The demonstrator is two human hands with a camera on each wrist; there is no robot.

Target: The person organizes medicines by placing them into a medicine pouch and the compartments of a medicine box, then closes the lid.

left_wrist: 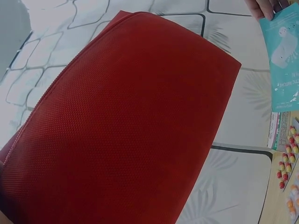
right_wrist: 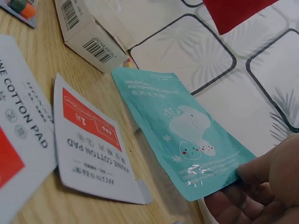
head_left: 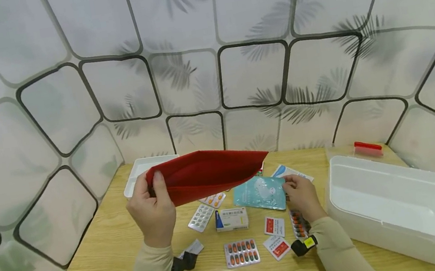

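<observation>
My left hand (head_left: 153, 210) grips one end of a red fabric pouch (left_wrist: 126, 107), thumb inside its rim, and holds it up above the table with its long opening gaping. A teal packet (right_wrist: 180, 130), printed as a medical antipyretic patch, is pinched at its edge between the thumb and fingers of my right hand (head_left: 303, 192). The packet is tilted up in the right wrist view, close to the right of the pouch. In the head view the pouch overlaps part of a capsule blister (head_left: 213, 200) behind it.
A medicine box (head_left: 231, 219), a tablet blister (head_left: 201, 218), a capsule blister (head_left: 241, 253) and iodine cotton pad sachets (head_left: 274, 226) lie on the wooden table (head_left: 93, 262). At right stands a large white bin (head_left: 405, 206); a white tray (head_left: 132, 176) sits back left.
</observation>
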